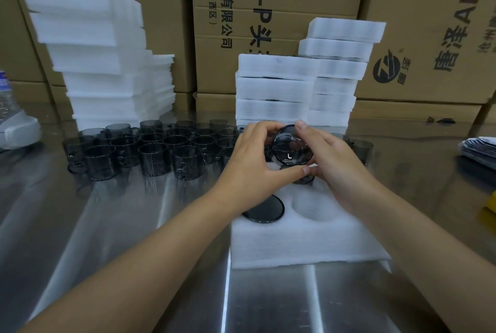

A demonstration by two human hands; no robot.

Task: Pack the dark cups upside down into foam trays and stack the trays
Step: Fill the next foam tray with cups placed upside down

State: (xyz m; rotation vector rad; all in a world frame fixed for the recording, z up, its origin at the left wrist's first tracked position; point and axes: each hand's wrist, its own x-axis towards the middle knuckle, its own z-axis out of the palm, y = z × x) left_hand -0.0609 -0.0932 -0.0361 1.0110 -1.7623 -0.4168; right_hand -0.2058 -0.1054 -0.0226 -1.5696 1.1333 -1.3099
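Both hands hold one dark see-through cup (292,146) above the far part of a white foam tray (300,241) lying on the steel table. My left hand (252,169) grips its left side, thumb under it. My right hand (332,161) grips its right side, a fingertip on the upper rim. The cup's round end faces me. In the tray's near left pocket sits another cup (264,209), bottom up. The near right pocket (315,205) holds nothing. The hands hide the far pockets.
Several dark cups (150,149) stand upright in rows at the left on the table. Stacks of packed foam trays (273,88) rise behind the hands, a tall pile of foam trays (102,64) at back left. Cardboard boxes (268,10) line the back. Plastic bags (480,149) lie at right.
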